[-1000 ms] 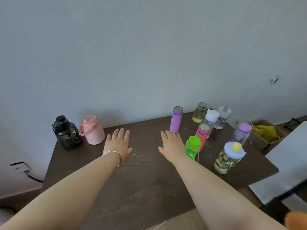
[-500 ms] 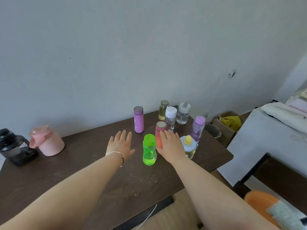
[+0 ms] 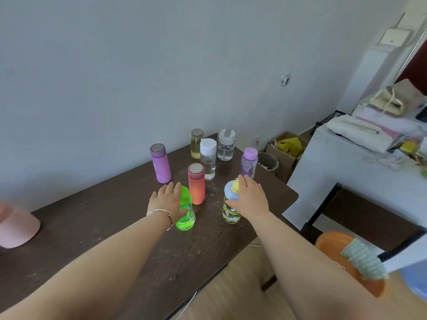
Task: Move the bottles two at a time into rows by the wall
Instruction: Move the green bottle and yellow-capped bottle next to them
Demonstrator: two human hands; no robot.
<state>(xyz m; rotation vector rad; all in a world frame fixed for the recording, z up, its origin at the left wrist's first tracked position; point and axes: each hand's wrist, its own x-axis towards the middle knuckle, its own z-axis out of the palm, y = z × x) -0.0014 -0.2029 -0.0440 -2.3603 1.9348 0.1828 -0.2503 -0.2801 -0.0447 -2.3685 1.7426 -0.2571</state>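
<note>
The dark wood-grain counter [image 3: 104, 227] stood against the pale grey wall [image 3: 115, 77], carrying a loose cluster of upright bottles toward its right end. A pink rounded jug [image 3: 16, 229] was cut off at the left frame edge, so its place in any row could not be judged.

The left hand [image 3: 166, 202] lay against the left side of the bright green translucent plastic bottle [image 3: 185, 213], fingers extended and spread; this grip appeared not yet closed, though the far side of the bottle and the thumb were partly hidden. The right hand [image 3: 250, 197] covered the right side of the clear patterned bottle with the pale blue cap and yellow knob [image 3: 231, 204]; whether its fingers had closed could not be determined.

Both bottles stood vertical, at the near edge of the cluster, each directly under its own hand. The wall lay ahead and to the left of both grips.

Between them and the wall stood an orange-pink flask [image 3: 196, 187] just beside the green bottle, a purple flask [image 3: 160, 163], and a white-capped clear bottle [image 3: 208, 158]. In my judgement, a lift clear of these would be needed first.
</note>
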